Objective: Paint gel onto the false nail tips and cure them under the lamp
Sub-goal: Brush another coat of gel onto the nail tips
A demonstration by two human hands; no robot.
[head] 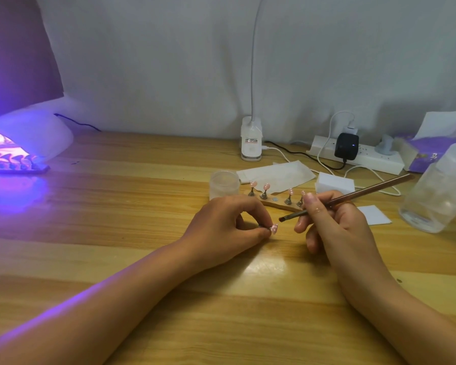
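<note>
Hands over light wooden table (142,259): left hand (229,225) pinches a pink white-dotted false nail tip (274,229) between thumb and curled fingers (258,209), while right hand (337,222) grips a slender brown-handled gel brush (353,196), its dark bristles just beside that tip but apart from it. Behind the hands, a wooden holder strip (274,200) carries four more pink tips on metal stands. At far left, a white curing lamp (37,133) glows violet over a second strip of tips (13,167).
</note>
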